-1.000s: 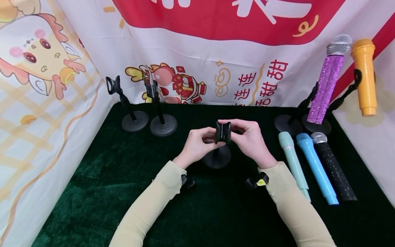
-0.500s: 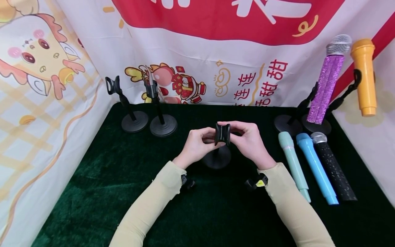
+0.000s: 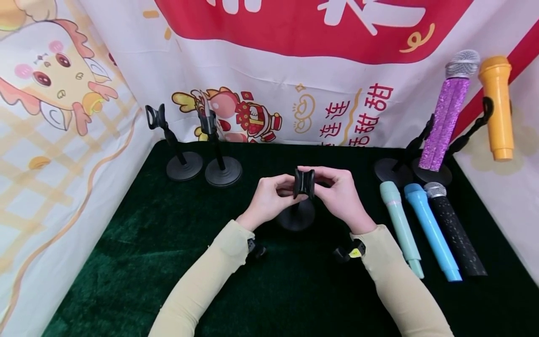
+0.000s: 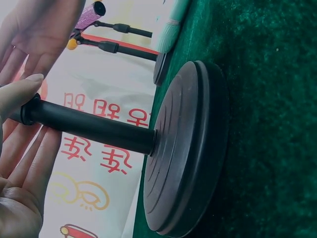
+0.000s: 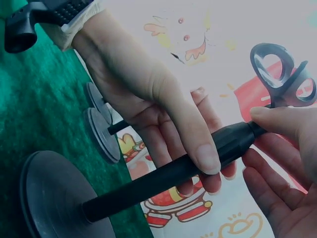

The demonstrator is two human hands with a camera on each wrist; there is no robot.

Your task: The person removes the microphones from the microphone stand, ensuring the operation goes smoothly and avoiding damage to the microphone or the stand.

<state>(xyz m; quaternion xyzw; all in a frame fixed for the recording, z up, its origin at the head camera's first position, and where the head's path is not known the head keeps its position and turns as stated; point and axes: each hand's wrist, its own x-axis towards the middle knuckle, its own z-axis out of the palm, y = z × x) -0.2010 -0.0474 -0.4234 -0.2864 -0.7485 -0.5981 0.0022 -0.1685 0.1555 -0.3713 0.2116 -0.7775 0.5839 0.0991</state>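
Note:
A black desktop microphone stand is upright on the green cloth in front of me, its round base flat on the surface. My left hand grips the upper part of its pole, thumb over the ribbed collar in the right wrist view. My right hand pinches the thin neck right under the clip, thumb on the near side. The clip at the top holds nothing. In the left wrist view the pole runs straight down into the ridged base.
Two other stands are at the back left. At the back right, stands hold a purple glitter microphone and an orange one. Mint, blue and black microphones lie beside my right forearm.
The clip and my right hand have dipped very slightly toward me from a second ago. Both hands keep their hold on the stand, and its base has stayed in place.

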